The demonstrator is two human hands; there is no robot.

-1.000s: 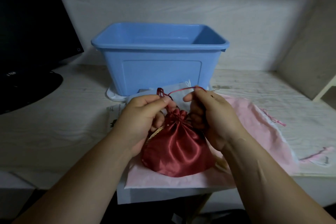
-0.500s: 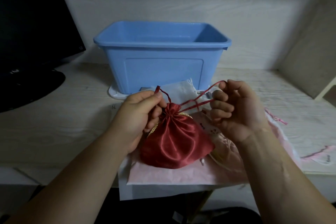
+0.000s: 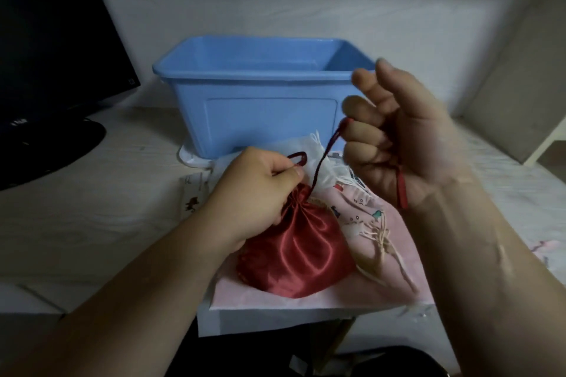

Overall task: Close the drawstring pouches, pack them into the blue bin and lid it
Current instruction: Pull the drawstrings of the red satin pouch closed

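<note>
the red pouch (image 3: 294, 254) is being pinched at its neck by left hand (image 3: 254, 196) fingers; its red cord (image 3: 325, 155) is being gripped by curled right hand (image 3: 407, 144) fingers.

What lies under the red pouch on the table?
The red pouch rests on a flat pink pouch; a patterned pouch lies beside it. Whatever is directly beneath is covered.

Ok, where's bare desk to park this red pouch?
Bare desk lies left of the red pouch, toward the monitor base, and right of the blue bin. In front of the bin is crowded: the pink pouch and white pouch lie stacked there.
</note>
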